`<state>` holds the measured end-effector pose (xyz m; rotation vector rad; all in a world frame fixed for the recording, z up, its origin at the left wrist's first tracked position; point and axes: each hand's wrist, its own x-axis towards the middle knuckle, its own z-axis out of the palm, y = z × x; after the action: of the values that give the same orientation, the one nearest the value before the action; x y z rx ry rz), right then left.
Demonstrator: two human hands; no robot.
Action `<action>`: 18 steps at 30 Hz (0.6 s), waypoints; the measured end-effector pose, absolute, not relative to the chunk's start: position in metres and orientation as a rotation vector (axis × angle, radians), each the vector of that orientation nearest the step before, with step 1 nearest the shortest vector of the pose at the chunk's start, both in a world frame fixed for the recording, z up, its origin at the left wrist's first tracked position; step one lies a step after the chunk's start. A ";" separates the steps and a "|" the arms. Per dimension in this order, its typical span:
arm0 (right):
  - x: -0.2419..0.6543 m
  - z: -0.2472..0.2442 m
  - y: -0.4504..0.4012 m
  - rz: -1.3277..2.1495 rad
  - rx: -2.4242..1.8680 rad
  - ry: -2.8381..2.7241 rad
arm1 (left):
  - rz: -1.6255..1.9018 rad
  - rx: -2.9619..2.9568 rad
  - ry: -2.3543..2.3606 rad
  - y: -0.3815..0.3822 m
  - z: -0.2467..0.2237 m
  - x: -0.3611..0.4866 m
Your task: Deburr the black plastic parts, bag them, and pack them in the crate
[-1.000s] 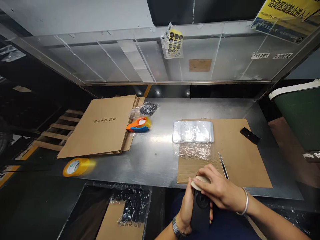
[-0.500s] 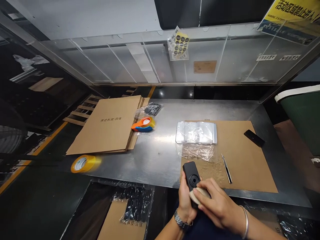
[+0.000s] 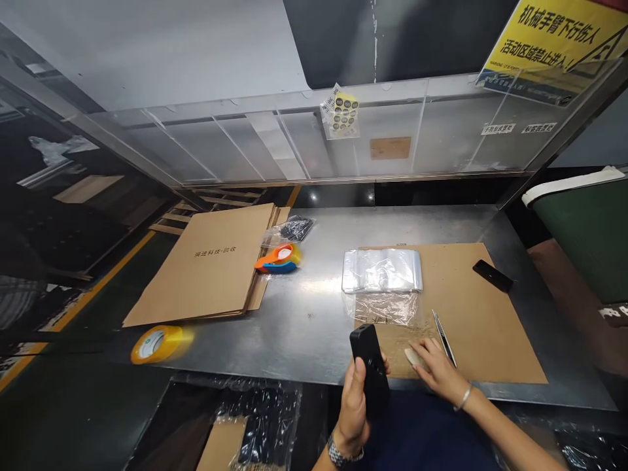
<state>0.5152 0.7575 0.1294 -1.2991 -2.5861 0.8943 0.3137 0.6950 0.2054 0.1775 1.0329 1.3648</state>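
Observation:
My left hand (image 3: 354,402) is closed round a black rectangular device (image 3: 370,366), tilted up above the table's front edge; its kind does not show. My right hand (image 3: 439,371) pinches a small pale cloth-like pad (image 3: 413,357) over the near part of the flat cardboard sheet (image 3: 471,314). Just beyond the right fingers lies a craft knife (image 3: 444,337). A stack of clear plastic bags (image 3: 381,271) rests on the cardboard's far left. Another black slab-like piece (image 3: 492,275) is at its right side.
On the metal table (image 3: 304,333), flattened cartons (image 3: 206,268) are stacked at left. An orange and blue tape dispenser (image 3: 279,259) and a bagged black item (image 3: 297,228) lie beside them. A yellow tape roll (image 3: 156,344) sits at the front left edge. A clear panel (image 3: 196,144) stands behind.
My right hand has moved away from the device to the right, down near the cardboard, with the pad. My left hand has turned the device more upright. The view has tilted slightly upward.

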 end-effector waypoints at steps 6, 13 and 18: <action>0.509 0.056 0.760 0.816 -1.565 -2.497 | 1.351 0.678 1.079 0.683 0.195 0.318; 0.501 0.124 0.768 0.929 -1.492 -2.294 | 1.426 0.551 1.140 0.681 0.200 0.327; 0.482 0.218 0.757 1.479 -0.923 -1.940 | 1.411 0.458 1.294 0.693 0.231 0.333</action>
<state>0.4820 0.7574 0.2176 -0.9231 -1.9398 1.4788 0.3328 0.6930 0.2312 0.4583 1.2936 1.4113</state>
